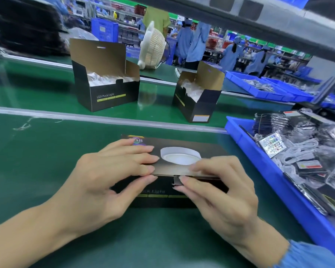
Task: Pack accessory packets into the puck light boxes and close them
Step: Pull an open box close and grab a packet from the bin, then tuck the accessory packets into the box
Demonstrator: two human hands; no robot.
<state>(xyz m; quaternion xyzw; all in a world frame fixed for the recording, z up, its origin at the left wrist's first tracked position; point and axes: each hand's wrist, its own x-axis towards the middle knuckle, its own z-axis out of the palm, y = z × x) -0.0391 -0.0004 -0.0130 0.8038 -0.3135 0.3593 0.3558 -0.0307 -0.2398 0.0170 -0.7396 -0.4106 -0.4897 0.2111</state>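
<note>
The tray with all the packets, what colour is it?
Bright blue. The tray shows best in the head view, at the right.

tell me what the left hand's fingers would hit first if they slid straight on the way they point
Probably the right hand: the left hand lies on the box lid, fingers pointing right toward it.
</note>
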